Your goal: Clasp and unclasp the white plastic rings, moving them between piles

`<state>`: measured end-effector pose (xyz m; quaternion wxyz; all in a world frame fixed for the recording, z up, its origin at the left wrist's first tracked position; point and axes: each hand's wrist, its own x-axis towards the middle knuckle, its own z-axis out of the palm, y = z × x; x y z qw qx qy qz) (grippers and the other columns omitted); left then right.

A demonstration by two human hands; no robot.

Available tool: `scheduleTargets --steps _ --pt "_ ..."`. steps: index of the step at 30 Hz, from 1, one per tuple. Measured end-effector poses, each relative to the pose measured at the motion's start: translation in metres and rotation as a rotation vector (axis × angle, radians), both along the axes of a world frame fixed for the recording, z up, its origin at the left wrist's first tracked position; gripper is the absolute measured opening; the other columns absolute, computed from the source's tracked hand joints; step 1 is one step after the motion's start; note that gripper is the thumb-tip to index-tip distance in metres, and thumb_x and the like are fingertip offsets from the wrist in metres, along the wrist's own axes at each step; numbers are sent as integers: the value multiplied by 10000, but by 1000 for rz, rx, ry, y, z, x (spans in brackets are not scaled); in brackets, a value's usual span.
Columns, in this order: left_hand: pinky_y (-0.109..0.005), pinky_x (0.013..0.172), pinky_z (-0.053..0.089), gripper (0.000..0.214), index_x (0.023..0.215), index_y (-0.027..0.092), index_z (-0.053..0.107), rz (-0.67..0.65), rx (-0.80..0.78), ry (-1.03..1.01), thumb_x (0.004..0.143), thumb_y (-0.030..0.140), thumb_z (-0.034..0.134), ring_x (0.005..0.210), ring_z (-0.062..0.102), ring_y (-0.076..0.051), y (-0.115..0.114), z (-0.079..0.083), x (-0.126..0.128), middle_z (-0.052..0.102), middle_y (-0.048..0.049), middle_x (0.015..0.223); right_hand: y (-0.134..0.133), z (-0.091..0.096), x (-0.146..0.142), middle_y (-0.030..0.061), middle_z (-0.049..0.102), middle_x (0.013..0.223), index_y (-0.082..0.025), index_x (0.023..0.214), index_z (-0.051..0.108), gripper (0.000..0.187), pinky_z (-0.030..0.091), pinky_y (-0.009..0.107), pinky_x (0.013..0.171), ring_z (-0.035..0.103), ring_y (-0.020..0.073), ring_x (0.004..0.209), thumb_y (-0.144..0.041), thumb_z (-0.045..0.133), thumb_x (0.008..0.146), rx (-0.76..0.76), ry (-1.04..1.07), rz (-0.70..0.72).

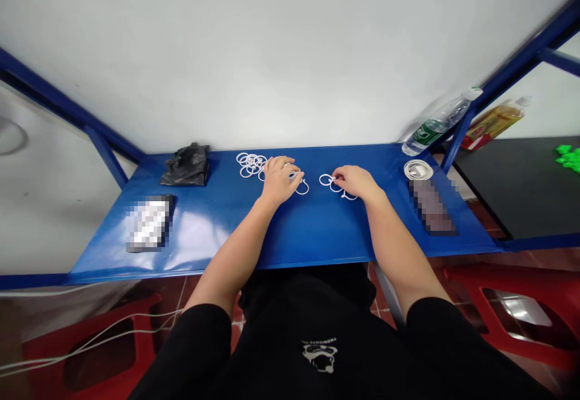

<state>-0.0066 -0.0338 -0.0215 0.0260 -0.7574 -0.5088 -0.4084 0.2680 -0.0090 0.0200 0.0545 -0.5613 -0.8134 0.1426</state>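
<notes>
Across the centre of the frame, thin white plastic rings (251, 163) with small tabs are lying on the smooth, glossy blue tabletop (199, 249). The left hand (281, 177) is spreading half-curled fingers over some; whether it is gripping any cannot be told. Right of centre, the right hand (356, 180) is holding thumb and fingertips nearly together against others; a firm pinch cannot be confirmed. The rings are probably weighing little and flexing slightly; the tabs are likely offering the surest hold. Left of centre, a crinkled black plastic bag (186, 167) is sitting.
</notes>
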Motion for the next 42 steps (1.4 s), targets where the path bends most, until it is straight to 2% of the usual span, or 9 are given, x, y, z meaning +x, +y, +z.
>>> scheduleTargets --steps 6,14,19,23,27,31,35,38,42 --pt "-505 1063 451 144 933 240 752 -86 -3 25 976 367 702 1192 645 -293 -3 4 4 751 -87 1179 2 6 13 48 810 1044 -256 1325 748 463 499 320 769 715 229 907 -195 626 883 1 98 -49" --pt "-489 1068 463 147 949 235 744 -154 -5 26 990 364 688 1196 649 -274 -3 3 6 751 -81 1177 -1 13 19 40 812 988 -237 1140 824 395 512 330 790 709 220 855 -191 594 822 67 326 -61" --pt "-499 1079 461 165 991 244 743 -187 -43 45 1002 393 672 1210 646 -274 -8 6 11 747 -80 1203 -7 10 3 24 774 841 -213 1045 814 317 469 302 679 658 180 706 -222 598 813 24 482 0" --pt "-492 1065 473 170 982 249 727 -266 -41 70 999 409 675 1205 645 -266 -12 8 16 745 -77 1207 -15 7 -14 21 760 832 -212 1027 795 254 471 284 670 657 170 712 -292 619 862 -19 602 91" --pt "-480 1044 483 199 922 234 682 -282 -63 69 1012 408 651 1165 660 -259 -14 10 16 756 -85 1174 -21 6 -25 23 769 865 -217 1036 797 245 478 278 679 661 168 730 -319 634 883 -63 607 167" --pt "-473 1022 482 205 975 239 689 -279 -105 81 1032 424 622 1123 676 -257 -14 13 16 765 -85 1149 -21 4 -27 32 775 896 -218 1049 801 252 494 288 707 669 178 758 -352 646 902 -74 613 204" --pt "-444 1015 474 227 981 244 711 -307 -88 88 1071 395 567 1112 682 -227 -13 12 16 773 -64 1141 -18 0 -26 38 760 930 -214 1216 757 352 522 309 758 670 185 793 -379 655 921 -66 687 221" --pt "-450 1017 469 249 940 240 720 -258 -76 72 1065 400 576 1106 677 -233 -12 11 15 775 -68 1133 -16 -1 -25 26 747 935 -219 1388 663 476 537 320 795 674 182 803 -358 655 932 -107 689 257" --pt "-458 1010 465 274 942 231 733 -213 -89 63 1066 407 563 1096 674 -246 -10 10 13 779 -79 1135 -12 -2 -18 22 755 941 -231 1404 655 457 526 312 784 677 175 795 -316 635 955 -120 551 244"
